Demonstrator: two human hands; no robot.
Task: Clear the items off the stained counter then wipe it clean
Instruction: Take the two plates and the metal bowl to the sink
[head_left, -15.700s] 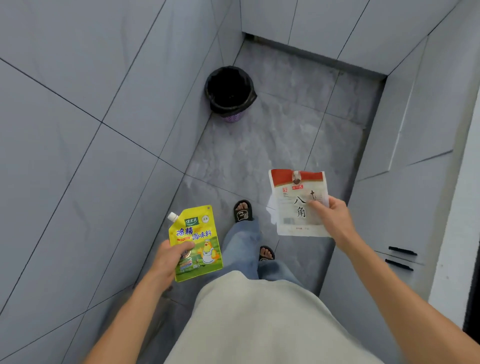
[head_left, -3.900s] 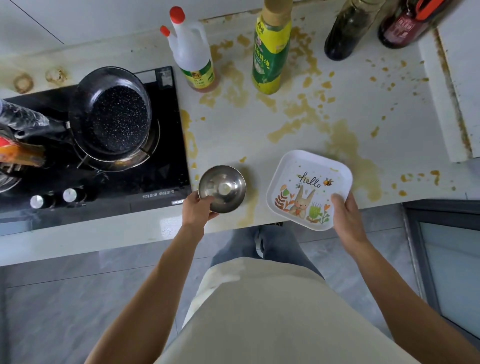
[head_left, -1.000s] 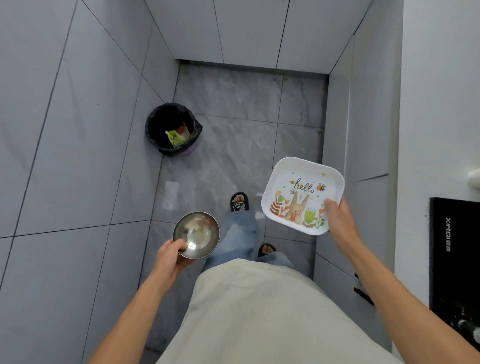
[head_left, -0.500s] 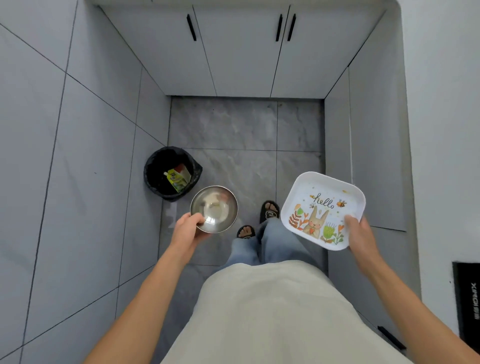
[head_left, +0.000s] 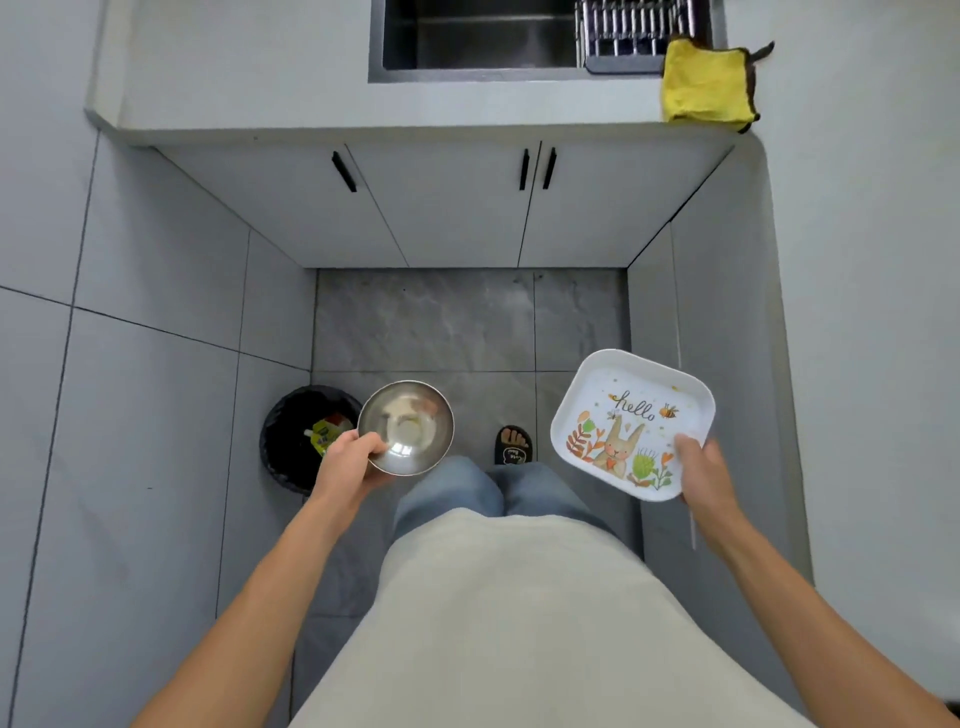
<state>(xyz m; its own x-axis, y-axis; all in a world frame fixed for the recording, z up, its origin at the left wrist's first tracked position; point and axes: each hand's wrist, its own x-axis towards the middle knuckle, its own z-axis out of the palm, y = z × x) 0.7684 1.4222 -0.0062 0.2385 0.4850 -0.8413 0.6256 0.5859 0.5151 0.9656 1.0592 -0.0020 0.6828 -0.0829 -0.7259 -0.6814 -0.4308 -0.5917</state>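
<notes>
My left hand (head_left: 349, 460) grips the near rim of a small steel bowl (head_left: 408, 426), held over the floor at waist height. My right hand (head_left: 701, 475) pinches the near right corner of a white square plate (head_left: 628, 421) printed with a rabbit and the word "hello". A folded yellow cloth (head_left: 706, 85) lies on the white counter (head_left: 249, 93) ahead, right of the sink (head_left: 478, 36). The stained counter is out of view.
A black bin (head_left: 291, 441) with a yellow pouch inside stands on the floor at my left, partly behind the bowl. A dish rack (head_left: 631, 31) sits at the sink's right end. Cabinet doors with black handles (head_left: 537, 169) face me. Tiled walls close both sides.
I have walked forward toward the sink counter, which has come into view with the cloth. The bin now lies beside my left hand. Both hands keep their hold on bowl and plate.
</notes>
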